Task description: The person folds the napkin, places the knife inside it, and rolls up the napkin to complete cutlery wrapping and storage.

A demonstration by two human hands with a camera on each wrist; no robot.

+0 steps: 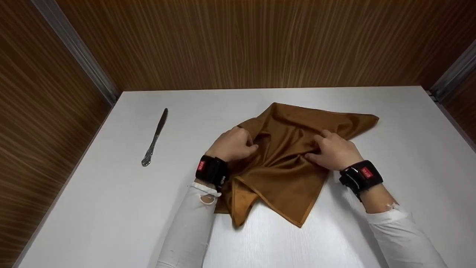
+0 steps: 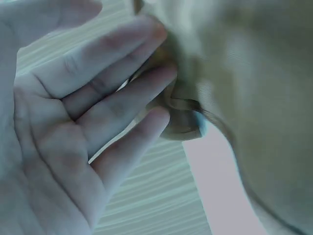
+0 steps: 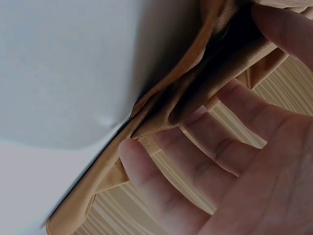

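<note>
Brown napkin (image 1: 286, 163) is lying crumpled mid-desk (image 1: 111, 208). Left hand (image 1: 232, 145) and right hand (image 1: 334, 150) are each pinching folds; grip should be staying light, pulling edges outward evenly.

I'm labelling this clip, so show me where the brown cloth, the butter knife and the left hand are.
brown cloth (image 1: 286, 175), head view, on the flat lower fold.
butter knife (image 1: 155, 138), head view, mid-length where blade meets handle.
left hand (image 1: 232, 144), head view, on the back of the hand, fingers gathering the cloth.
</note>
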